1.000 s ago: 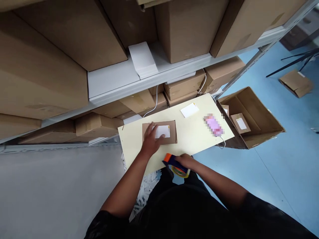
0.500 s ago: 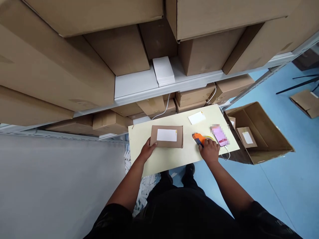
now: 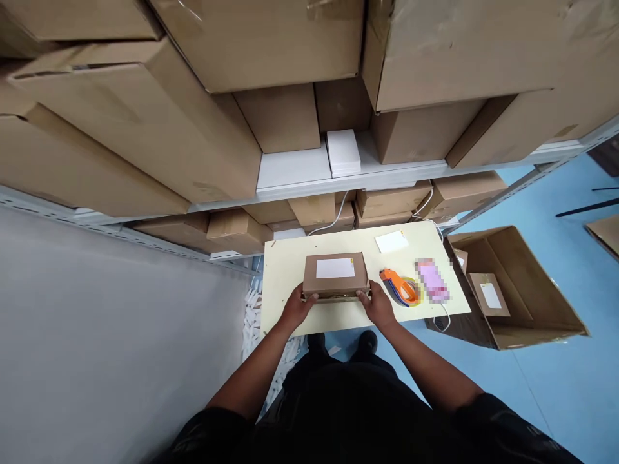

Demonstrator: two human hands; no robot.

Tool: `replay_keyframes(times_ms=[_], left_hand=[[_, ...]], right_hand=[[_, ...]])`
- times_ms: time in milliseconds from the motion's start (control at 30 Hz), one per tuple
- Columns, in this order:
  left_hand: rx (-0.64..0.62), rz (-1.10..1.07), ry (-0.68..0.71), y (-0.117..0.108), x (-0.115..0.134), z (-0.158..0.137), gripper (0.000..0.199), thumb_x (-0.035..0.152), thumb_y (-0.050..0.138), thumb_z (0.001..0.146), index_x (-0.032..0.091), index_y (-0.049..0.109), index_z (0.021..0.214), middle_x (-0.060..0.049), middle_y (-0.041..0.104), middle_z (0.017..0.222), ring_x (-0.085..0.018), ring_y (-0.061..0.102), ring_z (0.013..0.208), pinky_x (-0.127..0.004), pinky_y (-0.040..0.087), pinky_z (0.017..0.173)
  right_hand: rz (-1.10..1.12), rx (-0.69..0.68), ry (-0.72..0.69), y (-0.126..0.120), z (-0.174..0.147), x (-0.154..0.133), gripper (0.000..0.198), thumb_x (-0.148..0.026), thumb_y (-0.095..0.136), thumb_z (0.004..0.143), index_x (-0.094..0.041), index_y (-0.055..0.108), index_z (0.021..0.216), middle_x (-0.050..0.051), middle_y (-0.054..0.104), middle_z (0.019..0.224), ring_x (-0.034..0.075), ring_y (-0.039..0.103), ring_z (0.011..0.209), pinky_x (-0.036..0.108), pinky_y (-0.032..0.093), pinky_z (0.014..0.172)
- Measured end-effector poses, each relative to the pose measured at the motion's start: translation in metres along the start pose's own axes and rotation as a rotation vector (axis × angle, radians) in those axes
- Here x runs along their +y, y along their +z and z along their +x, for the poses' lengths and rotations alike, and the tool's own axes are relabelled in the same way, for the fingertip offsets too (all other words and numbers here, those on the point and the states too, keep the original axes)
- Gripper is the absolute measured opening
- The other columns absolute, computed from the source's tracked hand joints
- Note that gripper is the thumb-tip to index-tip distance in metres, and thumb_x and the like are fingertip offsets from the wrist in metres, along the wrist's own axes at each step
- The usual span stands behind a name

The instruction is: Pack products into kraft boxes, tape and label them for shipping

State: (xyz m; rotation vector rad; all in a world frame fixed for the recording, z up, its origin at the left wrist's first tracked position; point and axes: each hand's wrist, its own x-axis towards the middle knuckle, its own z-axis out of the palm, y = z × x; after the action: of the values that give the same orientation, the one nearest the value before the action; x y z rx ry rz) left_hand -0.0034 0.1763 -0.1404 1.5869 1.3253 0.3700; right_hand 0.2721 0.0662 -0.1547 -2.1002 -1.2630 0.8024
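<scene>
In the head view, the right hand (image 3: 380, 305) has let go of the tape dispenser (image 3: 399, 287) since half a second ago and moved across to the labelled carton (image 3: 336, 283); the dispenser now lies just right of that carton. The labelled carton sits directly ahead of the person, between both hands, its long axis running crosswise from the left hand (image 3: 296, 308) to the right. Neither hand is clearly nearer: each touches one end. Both grip its near corners, thumbs on the near side, fingers curled around the ends and partly hidden; whether the base is raised, I cannot tell. The forearms reach forward and converge towards the labelled carton. Farther right of it lie a phone (image 3: 432, 283) and, beyond that, an open box (image 3: 515, 270).
</scene>
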Motion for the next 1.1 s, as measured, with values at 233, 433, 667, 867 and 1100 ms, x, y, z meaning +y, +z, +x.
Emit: replay_keyframes(times_ms=[233,433,667,867,1100], left_hand=[[0.1,0.44,-0.152,0.0,0.042,-0.012,0.059,0.072,0.042,0.098,0.02,0.068,0.087,-0.012,0.076,0.088,-0.029,0.072,0.088,-0.034,0.05,0.075],[0.077,0.596,-0.27,0.009,0.045,0.005,0.076,0.079,0.026,0.098,0.017,0.071,0.091,-0.02,0.077,0.103,-0.034,0.073,0.102,-0.037,0.052,0.082],[-0.014,0.646,-0.239,0.001,0.048,0.015,0.083,0.075,0.017,0.1,0.015,0.073,0.107,-0.023,0.076,0.117,-0.034,0.072,0.112,-0.039,0.053,0.089],[-0.061,0.672,-0.111,-0.008,0.046,0.01,0.079,0.067,0.015,0.103,0.013,0.074,0.105,-0.023,0.076,0.113,-0.035,0.072,0.108,-0.043,0.054,0.088],[-0.093,0.797,0.069,-0.061,0.064,0.032,0.06,0.062,0.036,0.102,0.017,0.074,0.097,-0.021,0.076,0.105,-0.037,0.071,0.103,-0.045,0.053,0.085]], right_hand=[[-0.357,-0.138,0.095,-0.05,0.027,-0.039,0.06,-0.068,0.041,0.102,-0.016,0.07,0.097,0.017,0.076,0.094,0.029,0.072,0.093,0.033,0.046,0.076],[-0.39,-0.234,0.152,-0.047,0.051,-0.049,0.063,-0.067,0.037,0.104,-0.013,0.069,0.114,0.022,0.075,0.112,0.035,0.071,0.108,0.039,0.049,0.084],[-0.362,-0.255,0.19,-0.05,0.055,-0.059,0.063,-0.067,0.036,0.104,-0.014,0.065,0.122,0.022,0.074,0.121,0.035,0.069,0.116,0.041,0.05,0.089],[-0.354,-0.219,0.24,-0.046,0.046,-0.068,0.063,-0.068,0.037,0.104,-0.014,0.066,0.118,0.022,0.075,0.116,0.034,0.07,0.112,0.041,0.05,0.089],[-0.161,0.033,0.265,-0.047,0.013,-0.055,0.06,-0.061,0.03,0.106,-0.018,0.07,0.096,0.013,0.076,0.094,0.027,0.073,0.096,0.035,0.05,0.082]])
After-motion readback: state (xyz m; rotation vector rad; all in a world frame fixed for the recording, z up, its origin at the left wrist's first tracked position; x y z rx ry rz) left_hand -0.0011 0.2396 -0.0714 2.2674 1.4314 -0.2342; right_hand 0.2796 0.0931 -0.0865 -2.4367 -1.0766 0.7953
